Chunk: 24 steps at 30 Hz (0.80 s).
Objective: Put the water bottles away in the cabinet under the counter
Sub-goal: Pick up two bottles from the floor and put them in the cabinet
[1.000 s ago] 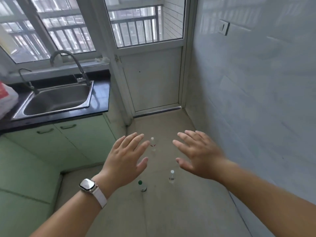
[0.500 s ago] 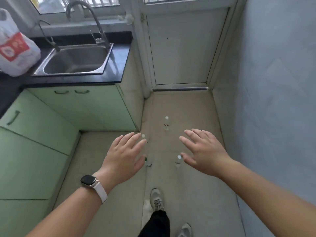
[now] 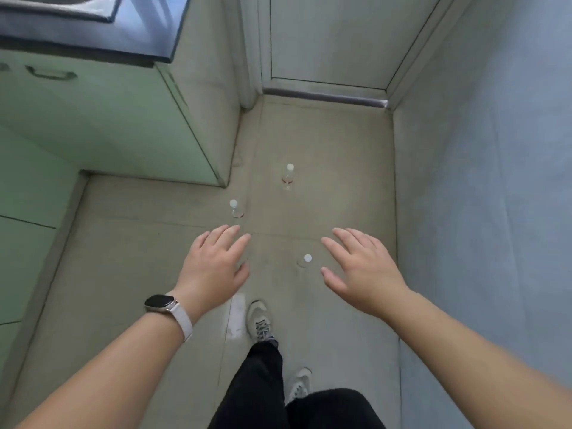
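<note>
– Grip state?
– Left hand [image 3: 213, 267] and right hand [image 3: 362, 270] both spread flat, holding nothing.
– Nearest target?
– Clear plastic water bottle with white cap [image 3: 307, 258], upright on grey floor [image 3: 340, 181] mid-frame, between hands, nearer right hand. Pale green cabinet [image 3: 108, 119] upper left.

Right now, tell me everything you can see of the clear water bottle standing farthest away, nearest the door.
The clear plastic water bottle with the white cap stands upright on the beige tiled floor. Its round cap is on; a thin red label band rings the see-through body. It stands alone, right of the corner of the pale green cabinet, short of the grey metal door sill. Only the floor touches it. Its fill level cannot be told.
</note>
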{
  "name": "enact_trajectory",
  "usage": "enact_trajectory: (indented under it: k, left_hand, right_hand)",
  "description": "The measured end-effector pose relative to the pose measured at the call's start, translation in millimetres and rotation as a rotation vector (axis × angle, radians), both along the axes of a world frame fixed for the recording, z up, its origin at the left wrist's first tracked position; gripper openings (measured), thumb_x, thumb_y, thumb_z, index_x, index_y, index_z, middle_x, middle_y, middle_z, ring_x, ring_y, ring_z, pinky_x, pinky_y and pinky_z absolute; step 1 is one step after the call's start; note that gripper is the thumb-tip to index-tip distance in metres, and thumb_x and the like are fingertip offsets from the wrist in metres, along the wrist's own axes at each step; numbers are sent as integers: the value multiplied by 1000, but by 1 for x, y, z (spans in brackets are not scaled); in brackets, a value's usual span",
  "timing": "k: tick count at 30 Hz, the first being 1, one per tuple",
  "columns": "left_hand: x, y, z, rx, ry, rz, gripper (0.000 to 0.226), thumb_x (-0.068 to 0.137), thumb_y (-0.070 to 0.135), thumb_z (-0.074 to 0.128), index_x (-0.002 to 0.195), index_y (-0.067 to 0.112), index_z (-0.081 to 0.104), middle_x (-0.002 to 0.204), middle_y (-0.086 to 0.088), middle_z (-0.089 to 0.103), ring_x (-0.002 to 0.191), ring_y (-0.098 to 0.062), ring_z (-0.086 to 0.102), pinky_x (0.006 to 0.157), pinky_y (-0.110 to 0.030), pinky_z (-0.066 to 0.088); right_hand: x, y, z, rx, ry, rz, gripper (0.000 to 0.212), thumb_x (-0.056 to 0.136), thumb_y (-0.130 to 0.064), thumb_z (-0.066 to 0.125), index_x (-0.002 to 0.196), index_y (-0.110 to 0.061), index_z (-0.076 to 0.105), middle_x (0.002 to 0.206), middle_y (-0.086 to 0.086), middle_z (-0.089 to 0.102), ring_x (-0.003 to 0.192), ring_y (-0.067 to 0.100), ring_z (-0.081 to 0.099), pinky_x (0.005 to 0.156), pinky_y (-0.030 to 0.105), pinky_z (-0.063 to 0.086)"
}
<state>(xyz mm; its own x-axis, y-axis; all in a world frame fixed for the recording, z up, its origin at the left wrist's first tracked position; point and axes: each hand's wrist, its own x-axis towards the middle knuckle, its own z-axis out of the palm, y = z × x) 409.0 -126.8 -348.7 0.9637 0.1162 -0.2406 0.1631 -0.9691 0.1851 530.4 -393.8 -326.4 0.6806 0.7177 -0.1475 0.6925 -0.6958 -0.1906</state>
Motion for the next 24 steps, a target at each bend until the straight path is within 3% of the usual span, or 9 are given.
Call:
enact_trajectory:
  k: [5,11,15,20,24]
  left_hand:
    - [15,6,-83,-73,95,151,57,85,42,42,125,11,66,133,-17,62,122,-36,59,96,-51,48]
    - [12,-21,-185,-207,181,537,56,95,32,58,146,14,47,156,-12,39,139,-35,40,108,-49,35]
    - [9,-40,-256,-259,207,781,59,95,36,55,148,13,43,155,-11,39,141,-32,37,113,-43,31]
    - [5,-47,-340,-384,172,1005,60,95,29,60,149,9,41,153,-12,41,142,-27,37,116,-38,29]
    - [7,-43,-400,-440,137,1108,65,95,32,63,152,13,37,155,-9,38,143,-25,36,115,-36,29]
  right_hand:
    - [25,8,-73,-23,86,-57,58,83,-49,48,126,-13,63,129,11,62,116,32,59,91,41,50]
    - [41,1,-185,-36,235,-70,58,81,-40,69,130,-11,59,133,11,59,119,32,55,92,43,49]
    - [53,-6,-266,-41,326,-34,62,78,-38,75,132,-12,57,131,11,59,117,35,57,90,43,49]
    - [61,-9,-354,-39,425,-64,72,83,-44,69,145,-18,43,144,3,48,131,24,45,101,39,41]
    - [67,-10,-420,-9,564,-242,82,84,-38,73,152,-20,30,149,2,42,136,23,39,108,36,33]
